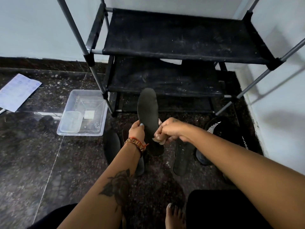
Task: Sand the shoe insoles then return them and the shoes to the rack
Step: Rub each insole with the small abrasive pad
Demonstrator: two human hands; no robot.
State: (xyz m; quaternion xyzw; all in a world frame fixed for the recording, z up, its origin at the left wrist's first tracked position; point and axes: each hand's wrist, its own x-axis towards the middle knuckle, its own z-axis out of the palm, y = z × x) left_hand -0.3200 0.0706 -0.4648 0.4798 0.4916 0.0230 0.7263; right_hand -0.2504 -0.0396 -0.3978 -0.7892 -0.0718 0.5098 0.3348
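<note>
Bare foot (174, 215) nearest; L hand (136, 131) grips upright dark foam insole (148, 113) w/ toe pointing away, R hand (168, 129) pinching pale sandpaper scrap (159, 139) against its lower edge.

The left hand (137, 129) grips a black insole (148, 113) upright before the rack (181, 38); the right hand (168, 129) presses a pale sandpaper piece (158, 139) against its near end
</note>
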